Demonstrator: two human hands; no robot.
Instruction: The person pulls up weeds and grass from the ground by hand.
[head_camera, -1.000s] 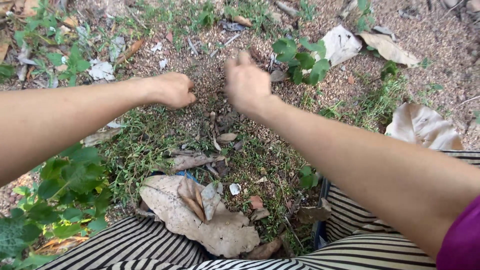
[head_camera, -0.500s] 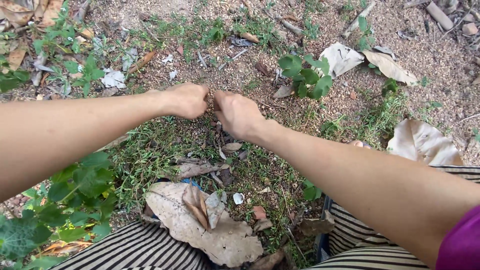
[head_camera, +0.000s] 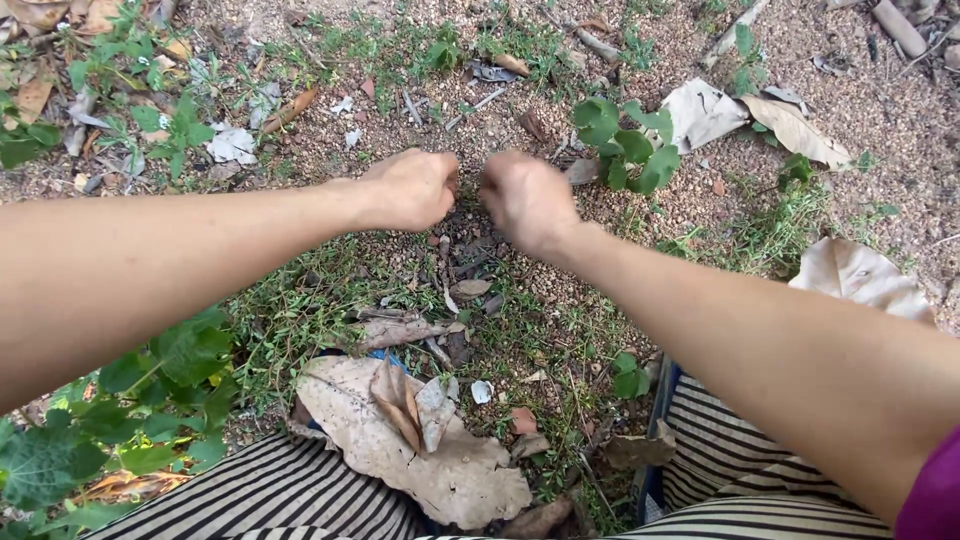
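At the centre of the frame, the left hand (head_camera: 412, 190) and right hand (head_camera: 525, 198) are curled knuckles-up, fingertips pressed into the gravelly soil (head_camera: 470, 215) between them; whether they pinch anything cannot be told. The step appears to be working the ground. A small broad-leaved plant (head_camera: 628, 145) stands just right.

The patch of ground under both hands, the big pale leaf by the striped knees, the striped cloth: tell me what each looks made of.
Gritty brown ground: coarse sandy gravel, matte and grainy, with sparse grass.
Large pale dry leaf: dead plant matter, papery, curled, torn at its edges.
Black-and-white striped cloth: soft fabric, probably knit, since it drapes in folds.
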